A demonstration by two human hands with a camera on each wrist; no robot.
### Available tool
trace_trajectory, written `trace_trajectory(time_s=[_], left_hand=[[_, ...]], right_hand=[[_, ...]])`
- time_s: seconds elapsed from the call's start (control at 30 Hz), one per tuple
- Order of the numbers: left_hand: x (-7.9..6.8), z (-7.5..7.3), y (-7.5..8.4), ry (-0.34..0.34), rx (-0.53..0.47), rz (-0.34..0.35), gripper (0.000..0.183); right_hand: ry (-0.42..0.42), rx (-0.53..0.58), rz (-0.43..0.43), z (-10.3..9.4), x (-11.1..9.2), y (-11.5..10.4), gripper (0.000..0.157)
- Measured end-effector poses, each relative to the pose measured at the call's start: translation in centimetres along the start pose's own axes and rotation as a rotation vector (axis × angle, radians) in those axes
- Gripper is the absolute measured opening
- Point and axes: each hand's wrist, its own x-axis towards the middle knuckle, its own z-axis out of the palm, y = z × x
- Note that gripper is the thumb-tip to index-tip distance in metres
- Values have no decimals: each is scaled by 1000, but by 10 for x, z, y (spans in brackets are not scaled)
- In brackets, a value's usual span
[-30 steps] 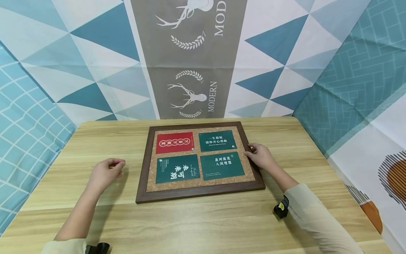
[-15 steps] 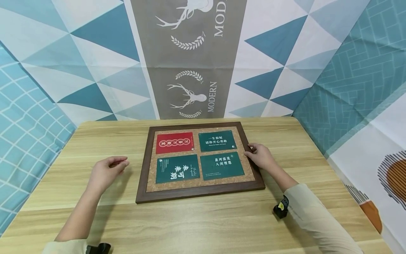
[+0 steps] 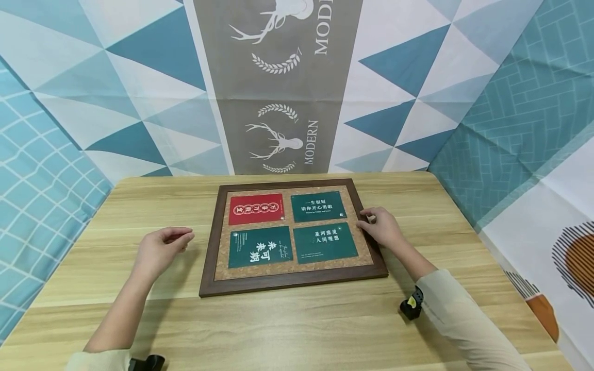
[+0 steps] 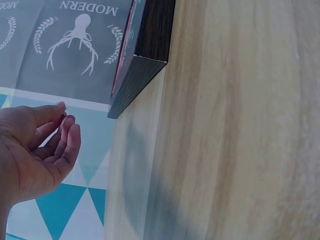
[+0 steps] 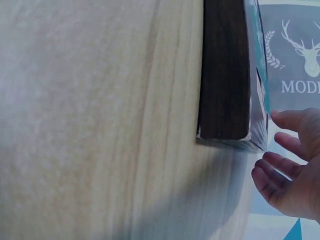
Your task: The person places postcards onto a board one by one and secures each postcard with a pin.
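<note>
A brown-framed corkboard (image 3: 293,280) lies flat on the wooden table. One red card (image 3: 256,208) and three green cards, lower right (image 3: 325,243), lower left (image 3: 260,246) and upper right (image 3: 318,206), are on its cork, with pale pushpins near corners. My left hand (image 3: 160,252) hovers left of the frame. In the left wrist view its thumb and index finger pinch a tiny pale thing (image 4: 65,113), apparently a pushpin, mostly hidden. My right hand (image 3: 382,229) holds the board's right edge, thumb on the frame, other fingers loosely curled beside it, as the right wrist view (image 5: 300,165) shows.
The wooden table (image 3: 297,330) extends around the board on every side. Behind it rises a patterned backdrop (image 3: 278,139) with deer and triangles. A black wrist camera (image 3: 411,304) sits at the right sleeve, another (image 3: 146,363) at the left.
My left hand has moved slightly to the right, toward the board, its pinching fingertips coming forward. The right hand and the corkboard stay in place.
</note>
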Motion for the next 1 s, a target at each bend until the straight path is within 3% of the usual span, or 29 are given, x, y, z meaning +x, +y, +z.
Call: trace_trajectory(time_s=[0.4, 1.0], left_hand=[[-5, 3, 8, -52, 6, 16, 50], [-3, 11, 16, -34, 10, 37, 45]], right_hand=[[12, 4, -23, -1, -5, -9, 38], [-12, -10, -47, 0, -10, -26, 42]])
